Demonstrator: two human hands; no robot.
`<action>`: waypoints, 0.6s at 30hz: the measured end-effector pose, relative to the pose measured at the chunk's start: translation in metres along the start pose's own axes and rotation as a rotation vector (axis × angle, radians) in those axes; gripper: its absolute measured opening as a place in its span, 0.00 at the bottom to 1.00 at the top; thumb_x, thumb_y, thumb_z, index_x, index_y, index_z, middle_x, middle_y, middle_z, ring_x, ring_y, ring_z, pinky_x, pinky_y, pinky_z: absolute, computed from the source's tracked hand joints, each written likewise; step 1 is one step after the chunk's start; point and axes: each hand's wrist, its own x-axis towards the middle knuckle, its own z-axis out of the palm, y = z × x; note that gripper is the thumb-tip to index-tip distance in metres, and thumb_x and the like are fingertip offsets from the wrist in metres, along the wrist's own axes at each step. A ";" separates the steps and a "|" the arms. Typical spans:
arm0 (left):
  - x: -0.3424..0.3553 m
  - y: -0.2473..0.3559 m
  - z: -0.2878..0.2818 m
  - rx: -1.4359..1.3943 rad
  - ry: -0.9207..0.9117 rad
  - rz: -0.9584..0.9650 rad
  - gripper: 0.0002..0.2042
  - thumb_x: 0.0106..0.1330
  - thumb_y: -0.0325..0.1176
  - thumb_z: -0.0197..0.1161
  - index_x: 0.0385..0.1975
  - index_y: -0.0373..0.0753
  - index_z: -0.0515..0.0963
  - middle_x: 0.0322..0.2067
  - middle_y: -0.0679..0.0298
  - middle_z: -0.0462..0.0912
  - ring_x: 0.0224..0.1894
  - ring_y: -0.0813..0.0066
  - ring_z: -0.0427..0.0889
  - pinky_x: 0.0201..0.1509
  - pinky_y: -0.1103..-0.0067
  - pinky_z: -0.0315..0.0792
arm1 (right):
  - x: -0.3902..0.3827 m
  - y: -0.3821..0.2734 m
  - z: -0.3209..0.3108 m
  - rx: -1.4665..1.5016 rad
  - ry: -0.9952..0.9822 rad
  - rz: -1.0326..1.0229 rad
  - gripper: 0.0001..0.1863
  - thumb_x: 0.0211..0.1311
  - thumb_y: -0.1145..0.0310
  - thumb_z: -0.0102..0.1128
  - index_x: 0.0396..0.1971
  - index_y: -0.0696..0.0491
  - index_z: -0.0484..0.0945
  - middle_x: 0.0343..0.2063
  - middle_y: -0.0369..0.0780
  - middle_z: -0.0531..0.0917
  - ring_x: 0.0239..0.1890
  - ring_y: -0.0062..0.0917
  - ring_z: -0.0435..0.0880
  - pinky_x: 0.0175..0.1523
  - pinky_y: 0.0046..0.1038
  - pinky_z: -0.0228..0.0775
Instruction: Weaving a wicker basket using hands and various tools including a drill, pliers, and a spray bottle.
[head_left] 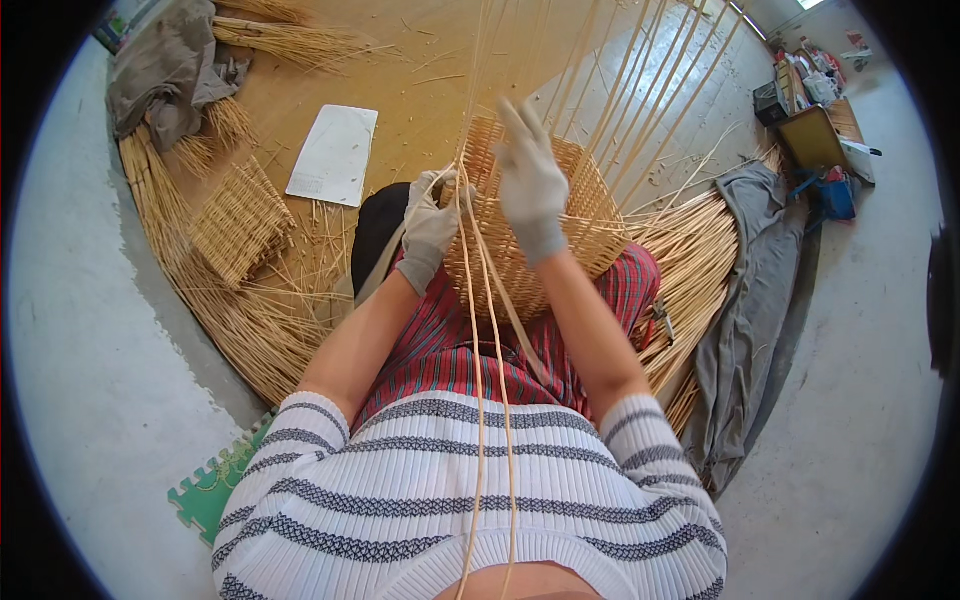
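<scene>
At upper centre, I am watching the left hand (430, 225) pinching strands (481, 400) across the basket (585, 240); the right hand (530, 185), fingers stretched, is partly hiding it. Canes (690, 250) are lying at right.

Upright stakes (648, 95) (narrowly gapped) obstruct reach beyond basket (590, 235); cane bundle (690, 250) blocks right; floor (425, 125) between stakes and white board (335, 155) open.

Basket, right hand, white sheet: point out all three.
Basket (514, 258), head view: on its woven wall, left of the right forearm.
Right hand (533, 184), head view: on the middle of the glove.
White sheet (333, 154), head view: on the middle of its upper face.
</scene>
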 end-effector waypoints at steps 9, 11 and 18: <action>-0.022 0.020 0.012 0.012 0.205 0.063 0.17 0.58 0.29 0.75 0.38 0.34 0.71 0.35 0.64 0.75 0.36 0.81 0.76 0.36 0.82 0.75 | -0.132 0.048 -0.059 1.065 -0.102 0.729 0.11 0.72 0.70 0.54 0.47 0.60 0.75 0.30 0.36 0.82 0.20 0.13 0.73 0.24 0.20 0.66; -0.053 0.035 0.012 0.615 0.197 0.445 0.15 0.60 0.31 0.72 0.36 0.38 0.70 0.41 0.59 0.76 0.44 0.69 0.75 0.48 0.72 0.72 | -0.126 0.067 -0.066 0.971 -0.025 0.840 0.09 0.72 0.71 0.54 0.47 0.58 0.75 0.33 0.37 0.84 0.17 0.13 0.70 0.20 0.18 0.62; -0.062 0.059 0.064 1.083 -0.434 0.342 0.38 0.62 0.35 0.67 0.72 0.53 0.58 0.60 0.40 0.66 0.53 0.46 0.76 0.59 0.62 0.70 | -0.022 0.064 -0.048 0.015 0.196 0.066 0.28 0.67 0.76 0.54 0.67 0.52 0.66 0.54 0.44 0.80 0.51 0.26 0.81 0.54 0.29 0.74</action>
